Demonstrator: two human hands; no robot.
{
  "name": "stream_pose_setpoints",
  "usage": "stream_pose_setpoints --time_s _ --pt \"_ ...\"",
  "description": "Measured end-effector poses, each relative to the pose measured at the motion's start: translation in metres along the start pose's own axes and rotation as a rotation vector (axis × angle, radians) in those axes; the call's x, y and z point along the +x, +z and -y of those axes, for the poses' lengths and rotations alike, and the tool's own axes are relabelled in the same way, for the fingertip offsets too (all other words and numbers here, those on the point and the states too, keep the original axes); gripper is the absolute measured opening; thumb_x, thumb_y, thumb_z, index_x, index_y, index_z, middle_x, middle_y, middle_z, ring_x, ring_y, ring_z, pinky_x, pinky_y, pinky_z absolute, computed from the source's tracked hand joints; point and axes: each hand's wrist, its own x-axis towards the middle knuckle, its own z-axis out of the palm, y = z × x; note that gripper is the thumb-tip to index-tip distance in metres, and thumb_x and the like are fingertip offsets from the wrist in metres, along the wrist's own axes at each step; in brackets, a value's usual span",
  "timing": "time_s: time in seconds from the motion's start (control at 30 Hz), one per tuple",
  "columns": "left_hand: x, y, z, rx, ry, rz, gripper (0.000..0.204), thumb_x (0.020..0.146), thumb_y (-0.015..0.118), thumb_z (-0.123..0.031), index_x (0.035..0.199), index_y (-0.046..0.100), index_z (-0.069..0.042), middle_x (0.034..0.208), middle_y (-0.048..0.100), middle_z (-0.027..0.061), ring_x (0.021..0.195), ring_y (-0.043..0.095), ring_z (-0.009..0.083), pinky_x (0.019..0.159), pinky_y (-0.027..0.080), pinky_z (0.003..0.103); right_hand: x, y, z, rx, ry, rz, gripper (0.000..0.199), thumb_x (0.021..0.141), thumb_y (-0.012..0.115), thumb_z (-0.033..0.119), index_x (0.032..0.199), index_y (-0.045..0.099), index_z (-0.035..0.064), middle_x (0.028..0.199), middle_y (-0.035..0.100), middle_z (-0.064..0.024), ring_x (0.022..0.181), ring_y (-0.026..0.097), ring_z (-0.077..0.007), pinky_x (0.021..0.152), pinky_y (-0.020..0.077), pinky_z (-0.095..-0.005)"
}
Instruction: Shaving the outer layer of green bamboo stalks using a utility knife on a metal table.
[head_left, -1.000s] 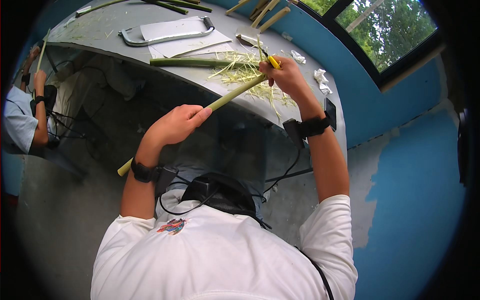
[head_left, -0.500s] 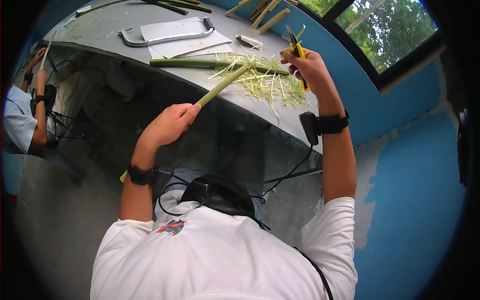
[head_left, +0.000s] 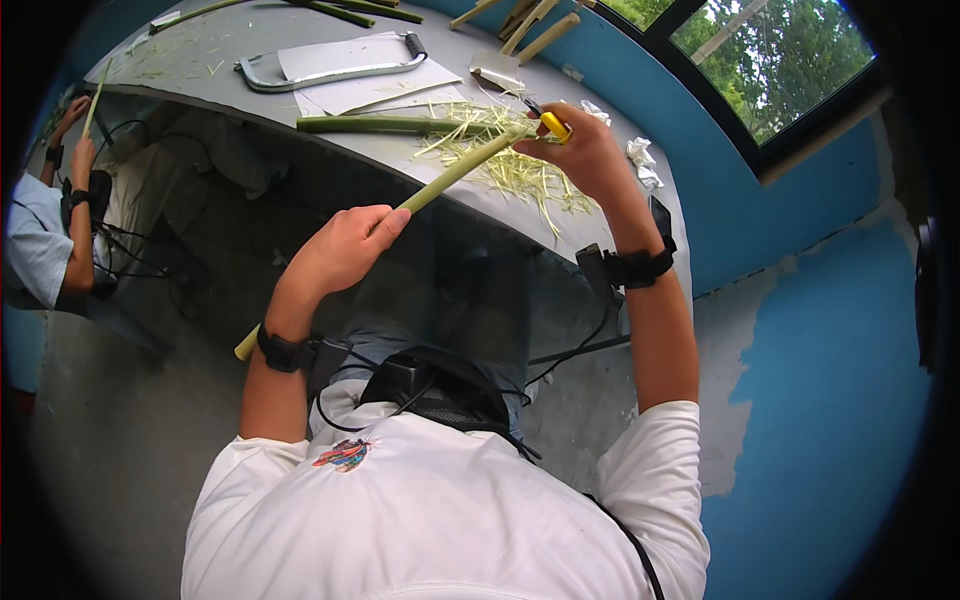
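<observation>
My left hand (head_left: pixel 345 248) is closed round a peeled, pale green bamboo stick (head_left: pixel 455 180), which slants up to the right over the table's near edge. Its lower end pokes out past my left forearm. In my right hand (head_left: pixel 592 160) is a yellow utility knife (head_left: pixel 555 124), held right at the stick's upper end. My fingers partly hide that end, and whether the blade touches it I cannot tell. Thin bamboo shavings (head_left: pixel 540 190) are heaped on the table under this end. A darker green bamboo pole (head_left: pixel 370 125) lies behind, partly under the shavings.
A hacksaw (head_left: pixel 330 82) rests on white paper (head_left: pixel 425 88) on the grey table (head_left: pixel 220 90). Behind are a broad metal blade (head_left: pixel 497 70) and several bamboo pieces (head_left: pixel 548 38). Crumpled tissue (head_left: pixel 643 163) lies by the wall. At far left another person (head_left: pixel 45 220) holds a thin strip.
My right hand with the knife has come down and left to the stick's upper end. The stick has shifted slightly up and right, and my left hand keeps its grip.
</observation>
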Motion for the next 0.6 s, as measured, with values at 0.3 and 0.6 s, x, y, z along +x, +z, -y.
stream_pose_setpoints --time_s 0.3,0.6 --pt "0.003 0.003 0.005 -0.089 -0.005 0.026 0.060 0.119 0.051 -0.053 0.090 0.060 -0.001 0.073 0.054 0.0079 0.068 0.050 0.0215 0.067 0.046 0.039 0.002 0.018 0.000 -0.138 -0.013 -0.054 0.028 0.100 0.084 0.027 0.110 0.075 0.0029 0.092 0.075 -0.0213 0.084 0.070 -0.0425 0.077 0.0554 -0.0480" --pt "0.000 0.004 0.008 -0.089 -0.017 0.009 0.055 0.119 0.054 -0.048 0.087 0.058 -0.003 0.072 0.050 -0.0007 0.067 0.047 0.0113 0.063 0.043 0.033 -0.004 0.013 -0.031 -0.227 0.085 -0.171 0.033 0.097 0.086 0.030 0.121 0.081 0.0064 0.101 0.079 -0.0197 0.095 0.075 -0.0399 0.085 0.0574 -0.0482"
